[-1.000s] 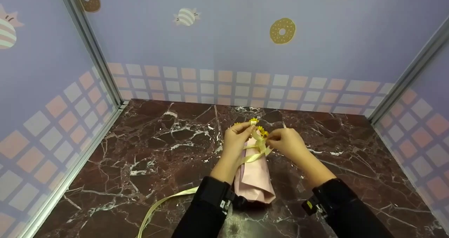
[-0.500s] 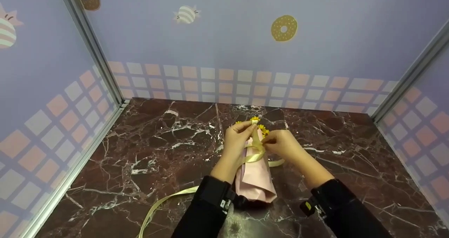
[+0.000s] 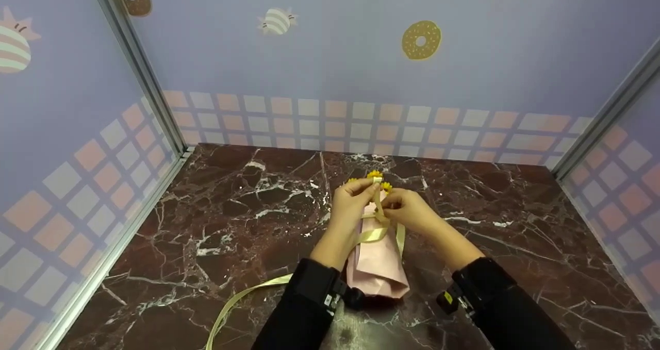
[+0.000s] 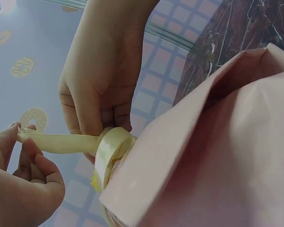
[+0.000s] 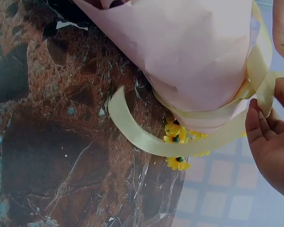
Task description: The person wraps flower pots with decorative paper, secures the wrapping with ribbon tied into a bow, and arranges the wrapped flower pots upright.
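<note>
A bouquet in pink wrapping paper lies on the table, its yellow flowers at the far end. Pale yellow ribbon circles the paper. My left hand pinches a length of this ribbon between thumb and fingertips, pulled taut in the left wrist view. Close beside it, my right hand pinches the ribbon where it crosses over itself; its fingertips partly cover the crossing. A loose ribbon tail curves away from the right hand in the right wrist view, passing in front of the flowers.
Another long stretch of ribbon trails over the dark marbled tabletop to the left of the left forearm. Patterned purple panels enclose the table at the back and both sides.
My right hand has shifted left, closer to my left hand. The ribbon tail swung out on the bouquet's right and now hangs along that side. My left hand keeps its pinch.
</note>
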Motion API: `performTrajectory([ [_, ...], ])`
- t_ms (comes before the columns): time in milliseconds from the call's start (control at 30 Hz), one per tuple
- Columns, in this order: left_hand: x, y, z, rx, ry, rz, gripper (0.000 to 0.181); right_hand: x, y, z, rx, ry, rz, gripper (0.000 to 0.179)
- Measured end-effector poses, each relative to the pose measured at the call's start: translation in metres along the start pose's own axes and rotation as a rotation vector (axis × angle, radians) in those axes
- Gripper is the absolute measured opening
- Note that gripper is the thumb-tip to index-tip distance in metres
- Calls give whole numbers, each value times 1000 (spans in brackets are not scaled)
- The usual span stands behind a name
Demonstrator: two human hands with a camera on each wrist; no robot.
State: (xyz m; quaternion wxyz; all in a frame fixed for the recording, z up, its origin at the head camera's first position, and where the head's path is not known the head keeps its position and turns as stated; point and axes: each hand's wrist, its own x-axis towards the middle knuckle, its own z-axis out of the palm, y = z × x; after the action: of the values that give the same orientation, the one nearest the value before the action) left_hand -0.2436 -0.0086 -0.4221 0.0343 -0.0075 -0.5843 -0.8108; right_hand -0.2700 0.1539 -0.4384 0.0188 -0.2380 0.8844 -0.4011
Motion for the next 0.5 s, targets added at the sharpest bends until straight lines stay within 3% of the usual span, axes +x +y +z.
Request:
performTrajectory([
  [133, 1, 1, -1, -8, 3, 9, 18, -1, 0, 3, 33, 120, 79, 5],
  [267, 2, 1, -2, -14, 20, 27, 17, -2, 1, 8, 117, 285, 209, 6],
  [400, 3, -1, -4, -21, 34, 39, 16, -3, 4, 12, 294, 408, 302, 5],
  [500, 4, -2, -6, -17, 40, 48, 16, -4, 7, 14, 425, 436, 314, 6],
])
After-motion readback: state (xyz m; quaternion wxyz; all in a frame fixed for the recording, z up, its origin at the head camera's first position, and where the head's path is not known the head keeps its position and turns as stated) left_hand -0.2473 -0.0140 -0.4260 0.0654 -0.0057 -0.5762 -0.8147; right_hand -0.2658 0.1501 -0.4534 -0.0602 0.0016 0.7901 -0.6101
